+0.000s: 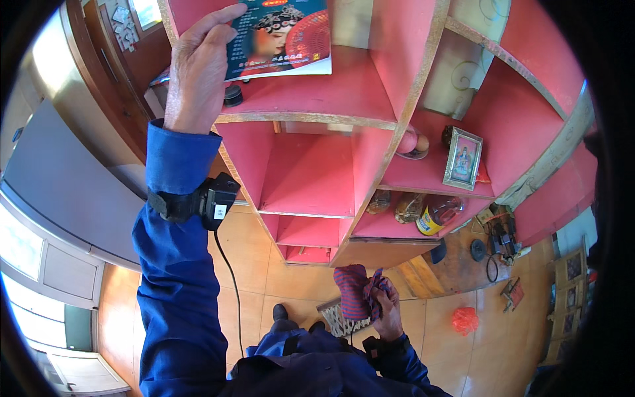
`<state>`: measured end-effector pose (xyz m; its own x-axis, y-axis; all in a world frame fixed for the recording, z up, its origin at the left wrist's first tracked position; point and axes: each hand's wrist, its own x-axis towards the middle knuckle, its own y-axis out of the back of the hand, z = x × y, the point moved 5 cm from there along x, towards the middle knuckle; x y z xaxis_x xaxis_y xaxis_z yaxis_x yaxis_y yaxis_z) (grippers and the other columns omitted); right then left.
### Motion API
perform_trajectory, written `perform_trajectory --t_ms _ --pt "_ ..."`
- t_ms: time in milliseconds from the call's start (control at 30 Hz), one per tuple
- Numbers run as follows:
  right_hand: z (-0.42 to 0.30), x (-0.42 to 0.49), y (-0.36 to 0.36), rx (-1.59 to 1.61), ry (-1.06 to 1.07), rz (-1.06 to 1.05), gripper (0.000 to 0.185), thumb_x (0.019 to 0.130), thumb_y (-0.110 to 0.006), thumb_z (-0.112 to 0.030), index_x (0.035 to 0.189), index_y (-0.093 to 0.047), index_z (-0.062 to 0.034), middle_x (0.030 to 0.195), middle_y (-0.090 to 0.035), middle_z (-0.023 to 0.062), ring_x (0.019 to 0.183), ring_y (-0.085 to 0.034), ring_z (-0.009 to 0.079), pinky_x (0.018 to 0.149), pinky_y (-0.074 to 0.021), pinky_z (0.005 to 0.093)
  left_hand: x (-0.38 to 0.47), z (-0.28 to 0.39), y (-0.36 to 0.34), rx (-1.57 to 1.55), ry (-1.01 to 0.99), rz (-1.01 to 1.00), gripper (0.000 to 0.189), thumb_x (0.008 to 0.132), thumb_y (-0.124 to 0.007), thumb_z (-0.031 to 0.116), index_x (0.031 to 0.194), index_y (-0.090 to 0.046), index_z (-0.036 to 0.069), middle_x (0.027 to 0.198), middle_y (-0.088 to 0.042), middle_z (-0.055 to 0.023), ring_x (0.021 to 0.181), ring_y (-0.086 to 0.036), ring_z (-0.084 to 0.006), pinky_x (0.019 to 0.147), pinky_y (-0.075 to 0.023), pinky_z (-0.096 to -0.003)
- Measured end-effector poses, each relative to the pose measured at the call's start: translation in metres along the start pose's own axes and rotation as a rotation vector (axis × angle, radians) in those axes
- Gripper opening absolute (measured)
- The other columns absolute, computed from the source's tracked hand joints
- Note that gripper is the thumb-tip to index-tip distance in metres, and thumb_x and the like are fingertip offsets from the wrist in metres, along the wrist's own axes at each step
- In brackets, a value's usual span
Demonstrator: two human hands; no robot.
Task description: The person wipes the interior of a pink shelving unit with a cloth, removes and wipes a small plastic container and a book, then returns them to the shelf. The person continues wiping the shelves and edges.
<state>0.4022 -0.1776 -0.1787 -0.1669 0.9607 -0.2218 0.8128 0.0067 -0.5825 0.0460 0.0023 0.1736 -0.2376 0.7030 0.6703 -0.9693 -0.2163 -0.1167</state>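
Note:
My left hand (201,67), raised at the upper left, grips the left edge of a glossy dark teal booklet (283,44). Its cover bears writing, a portrait with a dark headdress, and a red fan. Beneath the booklet, a small round black container (232,96) stands on the upper shelf (317,99) of a pink-painted shelving unit (426,54). Lower down, close to my body, my right hand (388,310) clutches a bunched red-and-blue striped cloth (353,293). The cloth hangs over the floor, apart from the shelves.
On the right shelves are a framed religious picture (463,161), a plate with round items (414,146), jars (410,207) and a yellow-labelled bottle (436,216). Cables and devices (501,235) lie farther right. A red plastic bag (465,321) rests on the tiled floor (436,357). A large grey appliance (64,183) stands left.

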Motion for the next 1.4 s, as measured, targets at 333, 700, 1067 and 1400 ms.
perform_trajectory --t_ms 333,700,1067,1400 --pt "0.003 -0.002 -0.005 0.09 -0.043 -0.001 0.01 0.096 -0.064 -0.005 0.105 -0.061 -0.006 0.097 -0.065 0.0001 0.091 -0.062 0.0092 0.086 -0.0497 0.0263 0.019 -0.044 -0.061 0.032 0.075 -0.146 0.034 0.1 -0.049 0.004 0.129 -0.066 -0.005 0.114 -0.07 -0.0124 0.097 -0.068 -0.0156 0.093 -0.0568 -0.0288" --pt "0.003 -0.009 -0.003 0.016 -0.042 -0.006 0.008 0.098 -0.061 -0.008 0.106 -0.061 -0.0055 0.095 -0.065 0.0001 0.089 -0.062 0.009 0.085 -0.0493 0.0255 0.001 -0.079 -0.101 0.129 0.319 -0.216 0.036 0.1 -0.049 0.008 0.129 -0.067 -0.005 0.108 -0.068 -0.0091 0.095 -0.062 -0.0135 0.09 -0.0521 -0.0278" --pt "0.009 -0.009 0.003 0.032 -0.056 -0.013 0.01 0.098 -0.06 -0.006 0.108 -0.06 -0.0052 0.096 -0.065 0.0001 0.091 -0.062 0.0096 0.086 -0.0494 0.0264 0.009 -0.092 -0.111 0.265 0.309 -0.328 0.037 0.099 -0.051 0.007 0.131 -0.063 -0.006 0.107 -0.07 -0.0128 0.092 -0.067 -0.0158 0.085 -0.0555 -0.0297" --pt "0.008 -0.012 0.005 0.058 -0.073 0.031 0.008 0.098 -0.06 -0.005 0.107 -0.061 -0.0063 0.095 -0.065 0.0 0.09 -0.062 0.0097 0.086 -0.0502 0.0262 0.01 -0.036 -0.083 1.097 -0.31 -0.452 0.036 0.102 -0.055 0.017 0.132 -0.065 0.0 0.097 -0.072 -0.0249 0.085 -0.073 -0.0312 0.08 -0.058 -0.0381"
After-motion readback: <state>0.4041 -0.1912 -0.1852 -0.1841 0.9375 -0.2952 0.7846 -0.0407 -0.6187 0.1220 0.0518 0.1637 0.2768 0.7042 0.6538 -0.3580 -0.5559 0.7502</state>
